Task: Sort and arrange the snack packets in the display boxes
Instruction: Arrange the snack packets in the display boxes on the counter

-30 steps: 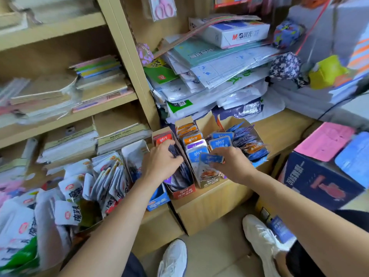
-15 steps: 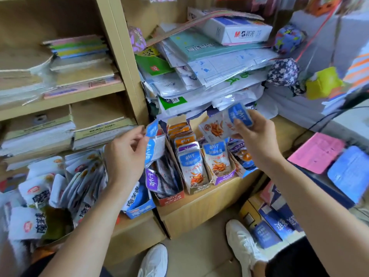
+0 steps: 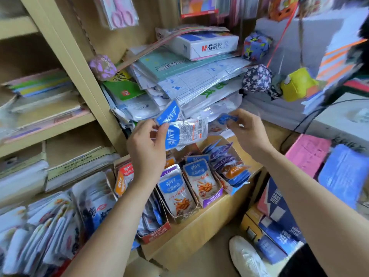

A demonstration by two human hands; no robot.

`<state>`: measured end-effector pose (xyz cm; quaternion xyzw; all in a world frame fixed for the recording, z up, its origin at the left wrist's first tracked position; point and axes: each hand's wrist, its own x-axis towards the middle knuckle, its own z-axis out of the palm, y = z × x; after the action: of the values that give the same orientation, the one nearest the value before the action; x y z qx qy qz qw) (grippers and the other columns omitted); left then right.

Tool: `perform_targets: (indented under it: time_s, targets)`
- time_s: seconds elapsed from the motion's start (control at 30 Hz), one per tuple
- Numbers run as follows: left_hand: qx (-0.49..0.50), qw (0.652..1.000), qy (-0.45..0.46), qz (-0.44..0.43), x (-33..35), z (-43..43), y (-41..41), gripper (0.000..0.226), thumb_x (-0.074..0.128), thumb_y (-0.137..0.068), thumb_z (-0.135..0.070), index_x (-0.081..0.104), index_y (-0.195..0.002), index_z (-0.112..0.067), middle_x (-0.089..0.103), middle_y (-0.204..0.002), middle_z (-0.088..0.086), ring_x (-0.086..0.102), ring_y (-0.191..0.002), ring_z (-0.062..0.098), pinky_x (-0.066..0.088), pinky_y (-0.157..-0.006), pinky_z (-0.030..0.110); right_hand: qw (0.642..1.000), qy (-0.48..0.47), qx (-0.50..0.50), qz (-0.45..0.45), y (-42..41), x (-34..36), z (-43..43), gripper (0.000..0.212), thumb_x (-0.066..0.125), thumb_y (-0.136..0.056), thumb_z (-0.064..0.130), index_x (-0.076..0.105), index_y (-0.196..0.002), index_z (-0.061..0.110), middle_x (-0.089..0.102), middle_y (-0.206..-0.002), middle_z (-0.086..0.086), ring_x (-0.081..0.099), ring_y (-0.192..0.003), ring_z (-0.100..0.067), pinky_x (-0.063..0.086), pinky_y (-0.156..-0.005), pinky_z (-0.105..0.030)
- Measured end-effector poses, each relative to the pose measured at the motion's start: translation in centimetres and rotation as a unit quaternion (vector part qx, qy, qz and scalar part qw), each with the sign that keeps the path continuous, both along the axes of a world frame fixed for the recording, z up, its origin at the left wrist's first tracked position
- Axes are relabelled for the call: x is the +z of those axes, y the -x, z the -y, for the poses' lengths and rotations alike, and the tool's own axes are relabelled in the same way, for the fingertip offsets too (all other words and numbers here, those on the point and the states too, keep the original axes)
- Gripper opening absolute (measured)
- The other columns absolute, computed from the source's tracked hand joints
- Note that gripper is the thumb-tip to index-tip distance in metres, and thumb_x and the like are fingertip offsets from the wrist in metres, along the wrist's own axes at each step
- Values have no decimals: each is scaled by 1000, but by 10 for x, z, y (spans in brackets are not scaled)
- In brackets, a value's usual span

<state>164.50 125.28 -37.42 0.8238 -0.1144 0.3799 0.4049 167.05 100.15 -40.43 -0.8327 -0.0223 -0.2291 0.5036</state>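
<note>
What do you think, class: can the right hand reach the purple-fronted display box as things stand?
Probably yes. The right hand hovers above the purple-fronted display box with nothing between them, though it pinches a blue-topped packet, so its fingers are not free.

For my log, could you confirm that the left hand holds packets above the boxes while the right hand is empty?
Not empty: the head view shows the right hand pinching a blue packet. The left hand does hold packets above the boxes.
</note>
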Motion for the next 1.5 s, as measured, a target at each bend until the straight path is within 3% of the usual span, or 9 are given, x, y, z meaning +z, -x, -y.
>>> perform_targets:
  time_s: [0.2,0.33,0.53,0.63,0.8,0.97,1.17,1.3,1.5]
  targets:
    - [22,999,31,-19,-22,6,-29,34,67,-97,-32,57,-73,-10,55,-56,-6,49,-53,13,32,-49,26,955,164,128,-212,-19,-34,2,29,44,-106,28,64,-127,26,72,-106,-7,58,-80,-25,42,-62,-20]
    - [-26,995,75,-61,-37,7,-41,37,68,-96,-31,54,-67,-12,52,-57,-10,45,-51,6,34,-52,24,984,71,75,-146,-14,-17,7,37,55,-102,25,57,-139,30,59,-134,11,56,-111,-6,45,-86,-19]
    - [-105,983,107,-103,-30,24,-43,34,71,-93,-25,54,-66,-35,58,-56,-16,55,-56,3,41,-58,16,987,-78,119,-73,-2,5,-12,35,78,-87,26,68,-120,26,71,-108,12,64,-90,1,50,-67,-13]
    - [-132,971,153,-129,-30,29,-42,32,71,-93,-23,57,-65,-26,59,-54,-9,57,-55,9,46,-58,19,986,-90,109,-84,-4,6,-20,7,78,-87,18,72,-91,18,71,-75,9,63,-66,-3,50,-58,-21]
    - [-131,942,273,-141,-30,31,-46,22,68,-96,-18,67,-78,-6,69,-65,1,69,-65,12,56,-62,23,979,-185,40,-78,-5,11,-8,6,76,-88,11,70,-86,13,71,-79,-6,67,-69,-13,58,-59,-33]
    - [-106,975,180,-77,-35,27,-66,10,67,-94,-34,72,-86,-37,73,-72,-5,73,-72,18,61,-69,49,931,-353,-62,-73,-11,6,12,13,72,-89,4,63,-89,13,71,-92,-10,71,-90,-26,57,-81,-43]
    - [-86,988,-65,-110,-47,45,-69,15,68,-95,-29,77,-105,-24,70,-72,-11,61,-60,6,50,-54,25,924,-362,-54,-113,-14,-1,14,20,67,-88,-4,69,-98,14,75,-101,-9,72,-94,-22,61,-79,-40]
    - [-90,952,-235,-175,-59,48,-73,25,54,-101,-38,76,-108,-28,73,-98,-8,53,-93,20,47,-77,37,940,-322,-57,-95,-15,-3,8,13,72,-88,2,69,-90,14,74,-91,-6,68,-83,-15,57,-82,-37]
    - [-205,950,8,-235,-41,48,-71,38,60,-99,-20,59,-137,-24,67,-118,-9,57,-97,3,47,-85,14,948,-311,34,-57,-14,-3,-8,11,61,-95,-2,60,-95,9,73,-83,2,67,-69,-3,49,-62,-15]
